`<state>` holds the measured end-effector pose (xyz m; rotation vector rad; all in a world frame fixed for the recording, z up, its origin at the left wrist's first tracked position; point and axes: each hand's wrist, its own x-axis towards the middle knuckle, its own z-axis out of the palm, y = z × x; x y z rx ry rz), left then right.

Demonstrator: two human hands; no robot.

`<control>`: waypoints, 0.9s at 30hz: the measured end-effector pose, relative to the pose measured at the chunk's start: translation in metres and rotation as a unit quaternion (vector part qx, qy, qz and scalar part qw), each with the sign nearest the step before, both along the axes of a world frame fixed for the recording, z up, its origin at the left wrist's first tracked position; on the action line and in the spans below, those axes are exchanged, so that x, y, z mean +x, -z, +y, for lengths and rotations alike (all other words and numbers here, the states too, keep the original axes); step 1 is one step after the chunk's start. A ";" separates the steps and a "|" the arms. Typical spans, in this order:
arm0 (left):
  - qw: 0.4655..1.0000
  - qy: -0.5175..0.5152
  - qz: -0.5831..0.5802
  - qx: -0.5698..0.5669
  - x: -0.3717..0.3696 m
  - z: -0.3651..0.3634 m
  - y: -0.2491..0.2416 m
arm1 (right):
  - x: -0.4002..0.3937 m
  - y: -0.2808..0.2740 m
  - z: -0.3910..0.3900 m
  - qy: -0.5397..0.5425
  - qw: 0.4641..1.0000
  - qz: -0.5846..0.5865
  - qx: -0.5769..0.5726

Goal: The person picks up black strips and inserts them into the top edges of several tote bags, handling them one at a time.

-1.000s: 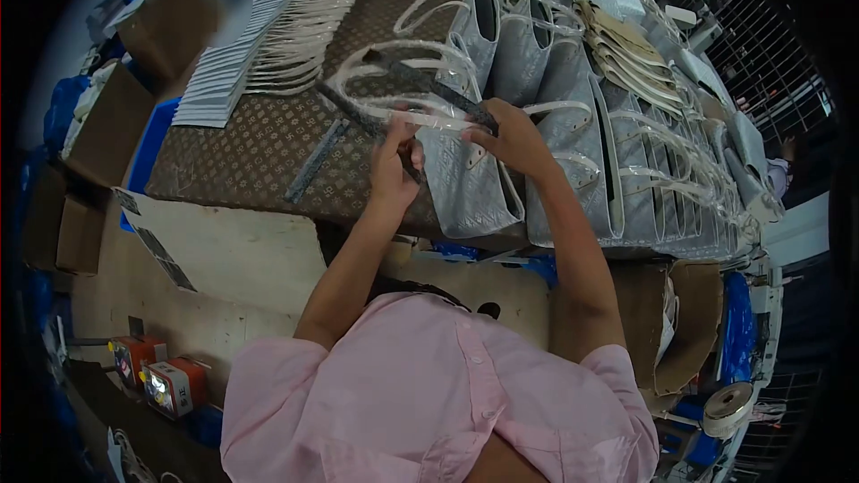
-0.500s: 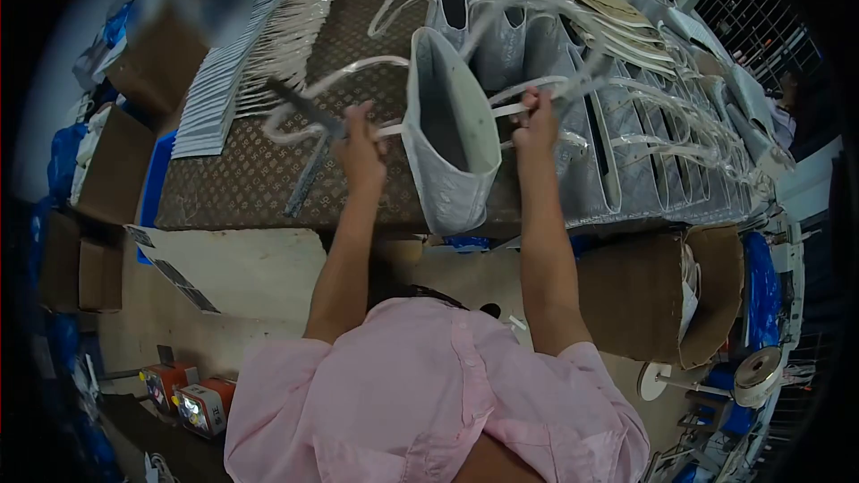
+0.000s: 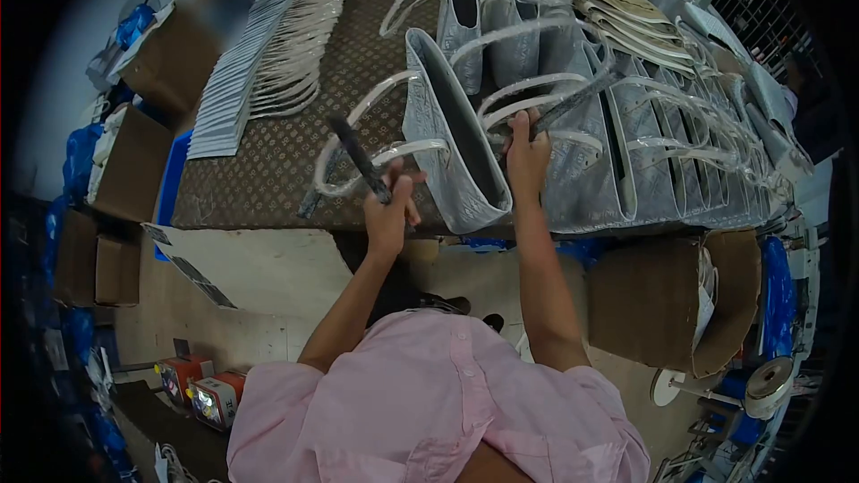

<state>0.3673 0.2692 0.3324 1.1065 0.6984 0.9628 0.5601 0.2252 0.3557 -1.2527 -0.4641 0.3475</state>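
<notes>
Grey and shiny, the bag (image 3: 463, 177) is stood on the tabletop (image 3: 259, 170), and its mouth, pulled wide a moment ago, is narrower now, so its handles (image 3: 428, 145) seem to have been let go. One dark strip (image 3: 356, 154) is held by the left hand (image 3: 386, 219), another dark strip (image 3: 573, 102) by the right hand (image 3: 528, 161). Room on the right is filled by more bags (image 3: 577, 188); a third strip (image 3: 309, 206) is partly covered.

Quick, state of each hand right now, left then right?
Left hand: closed, holding a dark strip.
Right hand: closed, holding a second dark strip.
</notes>
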 end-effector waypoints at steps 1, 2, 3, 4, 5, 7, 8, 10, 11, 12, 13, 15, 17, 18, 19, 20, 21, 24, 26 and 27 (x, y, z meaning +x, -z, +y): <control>1.000 -0.004 0.000 0.000 -0.010 -0.010 0.007 | -0.001 0.012 -0.001 0.032 0.999 0.005 -0.008; 0.995 0.080 0.058 0.022 -0.024 -0.020 0.014 | -0.002 0.022 -0.001 0.064 0.998 0.011 -0.015; 0.979 0.164 0.116 0.045 -0.035 -0.025 0.015 | 0.000 0.027 -0.010 0.044 0.996 0.037 -0.075; 0.978 0.167 0.118 0.047 -0.046 -0.024 0.013 | -0.003 0.034 -0.015 0.048 0.995 0.040 -0.073; 0.971 0.202 0.106 0.073 -0.059 -0.023 0.001 | -0.007 0.039 -0.022 0.060 0.992 0.111 -0.016; 0.971 0.202 0.063 0.112 -0.075 -0.012 -0.023 | -0.015 0.046 -0.045 0.076 0.980 0.180 0.031; 0.977 0.164 0.036 0.130 -0.079 0.004 -0.037 | -0.020 0.043 -0.058 0.041 0.971 0.230 0.049; 0.973 0.119 -0.003 0.196 -0.083 0.048 -0.065 | -0.033 0.034 -0.073 -0.006 0.958 0.282 0.054; 0.969 0.098 -0.001 0.226 -0.085 0.071 -0.072 | -0.035 0.039 -0.083 -0.002 0.958 0.280 0.054; 0.963 0.077 -0.001 0.257 -0.081 0.092 -0.079 | -0.035 0.047 -0.096 0.003 0.969 0.238 0.072; 0.963 0.081 -0.005 0.256 -0.072 0.106 -0.088 | -0.032 0.052 -0.104 0.009 0.977 0.195 0.087; 0.937 0.065 0.156 0.305 -0.052 0.135 -0.110 | -0.033 0.016 -0.115 0.062 0.996 0.044 -0.038; 0.907 0.136 0.177 0.356 -0.014 0.150 -0.134 | -0.043 -0.027 -0.110 0.120 0.973 -0.103 -0.167; 0.869 0.166 0.135 0.446 0.009 0.162 -0.143 | -0.045 -0.045 -0.097 0.123 0.948 -0.203 -0.212; 0.821 0.192 0.090 0.530 0.032 0.175 -0.148 | -0.048 -0.060 -0.082 0.124 0.911 -0.297 -0.258; 0.765 0.187 0.066 0.612 0.058 0.185 -0.151 | -0.053 -0.074 -0.066 0.137 0.909 -0.292 -0.264; 0.704 0.179 0.039 0.686 0.081 0.196 -0.151 | -0.057 -0.086 -0.048 0.117 0.891 -0.327 -0.292; 0.605 0.326 0.100 0.720 0.126 0.232 -0.141 | -0.058 -0.086 -0.007 0.113 0.856 -0.373 -0.339; 0.584 0.321 0.078 0.742 0.144 0.263 -0.131 | -0.056 -0.077 0.009 0.137 0.844 -0.386 -0.347; 0.563 0.312 0.066 0.763 0.150 0.274 -0.127 | -0.056 -0.069 0.015 0.156 0.835 -0.392 -0.353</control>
